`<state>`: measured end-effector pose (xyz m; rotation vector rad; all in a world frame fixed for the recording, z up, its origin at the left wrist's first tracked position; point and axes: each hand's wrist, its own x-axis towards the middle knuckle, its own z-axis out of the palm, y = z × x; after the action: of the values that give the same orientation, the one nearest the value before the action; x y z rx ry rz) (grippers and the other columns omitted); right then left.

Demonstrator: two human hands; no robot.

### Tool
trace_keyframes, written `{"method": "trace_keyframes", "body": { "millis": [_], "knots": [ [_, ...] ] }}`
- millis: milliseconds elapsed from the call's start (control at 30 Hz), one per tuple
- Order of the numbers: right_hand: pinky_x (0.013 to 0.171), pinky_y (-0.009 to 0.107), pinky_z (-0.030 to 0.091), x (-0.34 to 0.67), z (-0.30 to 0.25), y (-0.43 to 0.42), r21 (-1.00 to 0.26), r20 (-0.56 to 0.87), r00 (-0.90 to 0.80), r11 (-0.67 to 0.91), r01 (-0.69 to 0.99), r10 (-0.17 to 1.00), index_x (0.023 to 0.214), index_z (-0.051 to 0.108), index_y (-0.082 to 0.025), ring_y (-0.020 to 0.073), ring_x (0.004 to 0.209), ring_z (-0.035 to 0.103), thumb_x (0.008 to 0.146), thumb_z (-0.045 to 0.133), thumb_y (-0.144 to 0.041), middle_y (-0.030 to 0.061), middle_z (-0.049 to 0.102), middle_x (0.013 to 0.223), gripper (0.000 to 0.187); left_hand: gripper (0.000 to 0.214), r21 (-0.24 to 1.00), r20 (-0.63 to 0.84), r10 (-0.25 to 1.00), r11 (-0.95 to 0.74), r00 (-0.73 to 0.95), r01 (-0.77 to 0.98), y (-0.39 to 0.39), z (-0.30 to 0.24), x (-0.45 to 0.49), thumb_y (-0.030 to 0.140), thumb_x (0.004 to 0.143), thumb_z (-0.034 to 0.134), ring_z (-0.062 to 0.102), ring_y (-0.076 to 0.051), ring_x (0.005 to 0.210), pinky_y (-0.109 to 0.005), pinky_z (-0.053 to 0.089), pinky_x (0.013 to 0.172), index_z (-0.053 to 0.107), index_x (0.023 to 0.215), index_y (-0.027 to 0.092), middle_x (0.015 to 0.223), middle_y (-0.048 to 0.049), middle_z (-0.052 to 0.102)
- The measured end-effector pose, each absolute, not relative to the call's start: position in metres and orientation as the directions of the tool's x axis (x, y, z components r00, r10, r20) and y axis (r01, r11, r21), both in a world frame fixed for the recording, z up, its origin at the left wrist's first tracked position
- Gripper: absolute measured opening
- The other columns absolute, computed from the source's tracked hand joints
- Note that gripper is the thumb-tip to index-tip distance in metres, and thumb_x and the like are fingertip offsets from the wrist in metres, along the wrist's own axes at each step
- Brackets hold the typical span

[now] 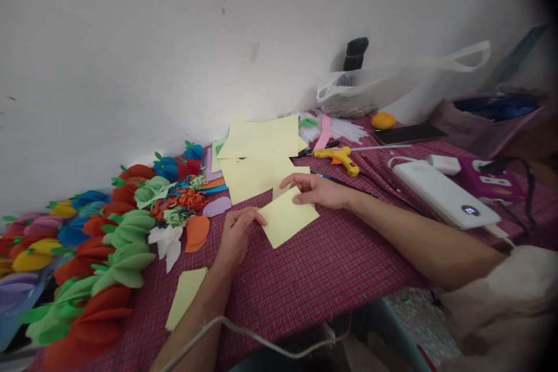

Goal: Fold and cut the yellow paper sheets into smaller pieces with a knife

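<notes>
Looks forward and down from head height at near range, over the checked tablecloth (344, 261), past the left hand (236, 236) and right hand (323, 190) mid-view, to the pale wall (174, 40) beyond

The left forearm (198, 311) rises from the bottom edge, its hand, the left hand (235, 236), bent inward at center. The right forearm (392, 229) slants in from lower right; the right hand (320, 190) has its index finger extended, thumb below, other fingertips seemingly hidden.
</notes>
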<state>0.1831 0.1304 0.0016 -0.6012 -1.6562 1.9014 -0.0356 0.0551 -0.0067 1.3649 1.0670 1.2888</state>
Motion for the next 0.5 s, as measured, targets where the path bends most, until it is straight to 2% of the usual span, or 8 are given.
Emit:
{"method": "trace_keyframes", "body": {
  "millis": [133,267,367,500],
  "knots": [
    [0.058,0.02,0.042,0.183,-0.001,0.13,-0.99,0.004,-0.761,-0.106,-0.096,0.649,0.11,0.048,-0.019,0.0095,0.069,0.054,0.069,0.062,-0.014,0.0015,0.059,0.09,0.043,0.029,0.989,0.137,0.989,-0.134,0.049,-0.055,0.054,-0.002,-0.033,0.027,0.075,0.051,0.054,-0.016,0.065,-0.026,0.039,0.062,0.055,0.049,0.014,0.073,-0.0064,0.064],
    [0.056,0.02,0.04,0.181,-0.001,0.126,-0.993,0.018,-0.802,-0.079,-0.082,0.598,0.114,0.046,-0.019,0.0086,0.066,0.053,0.071,0.061,-0.017,0.0005,0.058,0.087,0.046,0.023,0.997,0.01,1.0,-0.011,-0.018,-0.075,0.053,0.005,-0.027,0.038,0.076,0.056,0.059,-0.018,0.074,-0.026,0.042,0.064,0.056,0.073,0.016,0.087,-0.0061,0.066],
    [0.058,0.02,0.039,0.178,0.003,0.12,-0.996,0.05,-0.82,-0.031,-0.082,0.571,0.113,0.046,-0.018,0.0077,0.066,0.051,0.072,0.06,-0.016,-0.0003,0.056,0.086,0.044,0.032,0.996,-0.08,0.997,0.079,0.012,0.036,0.052,0.007,-0.024,0.045,0.076,0.055,0.057,-0.015,0.067,-0.024,0.04,0.059,0.06,0.086,0.015,0.077,-0.0033,0.065],
    [0.056,0.019,0.037,0.174,0.004,0.115,-0.998,0.057,-0.848,0.031,-0.048,0.527,0.11,0.046,-0.018,0.0067,0.063,0.047,0.073,0.057,-0.014,-0.0026,0.052,0.08,0.039,0.04,0.955,-0.256,0.952,0.222,0.167,0.194,0.049,0.004,-0.024,0.051,0.074,0.054,0.049,-0.011,0.052,-0.021,0.032,0.048,0.065,0.076,0.012,0.062,-0.0019,0.06]
  ]
}}
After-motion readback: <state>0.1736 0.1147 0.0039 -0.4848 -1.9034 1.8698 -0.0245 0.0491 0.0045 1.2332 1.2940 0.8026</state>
